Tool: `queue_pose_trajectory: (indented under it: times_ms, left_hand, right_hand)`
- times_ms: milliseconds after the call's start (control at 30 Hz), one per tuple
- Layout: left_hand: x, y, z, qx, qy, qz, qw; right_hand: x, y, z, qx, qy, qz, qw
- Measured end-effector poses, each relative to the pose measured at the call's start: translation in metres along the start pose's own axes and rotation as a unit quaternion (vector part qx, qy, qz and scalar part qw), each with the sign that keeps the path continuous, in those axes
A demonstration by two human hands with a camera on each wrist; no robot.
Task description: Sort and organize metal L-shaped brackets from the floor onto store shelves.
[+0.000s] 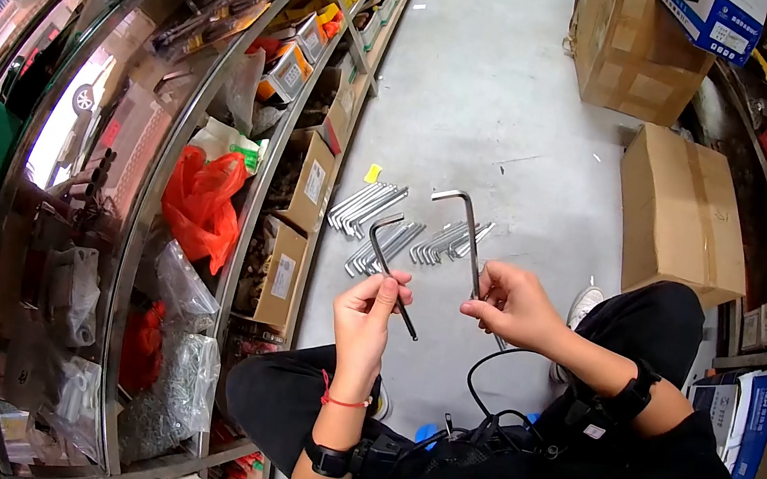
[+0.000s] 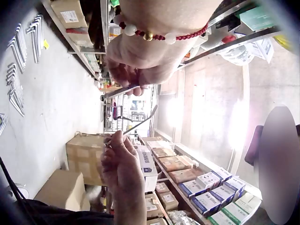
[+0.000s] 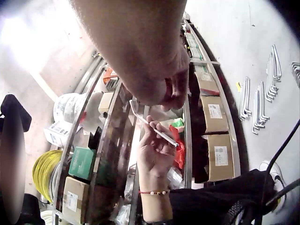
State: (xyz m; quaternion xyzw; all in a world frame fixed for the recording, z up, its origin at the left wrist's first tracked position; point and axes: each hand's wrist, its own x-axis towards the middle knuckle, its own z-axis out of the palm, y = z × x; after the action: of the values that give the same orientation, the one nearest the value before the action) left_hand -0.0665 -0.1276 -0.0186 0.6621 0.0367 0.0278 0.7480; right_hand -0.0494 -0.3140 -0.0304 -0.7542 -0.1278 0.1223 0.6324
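Observation:
My left hand [image 1: 363, 323] pinches a dark L-shaped hex key [image 1: 378, 240] between thumb and fingers, its short bent end up and its long arm slanting down past the fingertips. To the right, my right hand [image 1: 522, 309] grips a second, larger hex key [image 1: 473, 229] by the long arm, with the bend at the top pointing left. The two keys are apart, held up over the floor. Beneath them lie several more hex keys in rows: a left group [image 1: 367, 206], a nearer group [image 1: 388, 246] and a right group [image 1: 450, 242].
A small yellow piece [image 1: 373, 174] lies behind the rows on the grey floor [image 1: 497, 45]. Metal shelving with cartons [image 1: 282, 273] and red bags [image 1: 204, 204] runs along the left. Cardboard boxes [image 1: 677, 213] stand at right before another shelf. A black cable [image 1: 474, 366] loops near my lap.

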Motion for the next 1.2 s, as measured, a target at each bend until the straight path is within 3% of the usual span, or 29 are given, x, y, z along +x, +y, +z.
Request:
queue_pose_trajectory:
  times_ms: [300, 1200]
  left_hand:
    - [-0.0018, -0.0019, 0.0026, 0.008, -0.005, -0.008, 1.0]
    - [-0.0022, -0.0007, 0.0035, -0.003, 0.003, -0.004, 1.0]
  right_hand:
    - [-0.0024, 0.0012, 0.006, -0.04, -0.026, -0.017, 0.999]
    - [-0.0028, 0.0015, 0.0053, -0.062, 0.004, -0.021, 0.998]
